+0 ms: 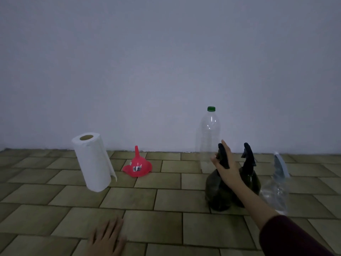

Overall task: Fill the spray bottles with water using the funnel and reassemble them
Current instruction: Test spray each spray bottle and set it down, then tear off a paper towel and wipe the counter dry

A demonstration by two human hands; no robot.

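Two dark green spray bottles with black trigger heads stand side by side at the right: the left one (217, 193) and the right one (253, 180). My right hand (226, 167) reaches over the left bottle, fingers apart around its black spray head (222, 154) and touching it. A clear spray bottle with a pale head (278, 185) stands further right. A tall clear plastic bottle with a green cap (210, 133) stands behind them by the wall. A red funnel (137, 168) lies mouth down in the middle. My left hand (107, 239) rests flat on the surface, holding nothing.
A white paper towel roll (93, 161) stands upright at the left. Everything sits on a tiled surface (166, 200) that ends at a plain grey wall (166, 71) right behind the objects. The light is dim.
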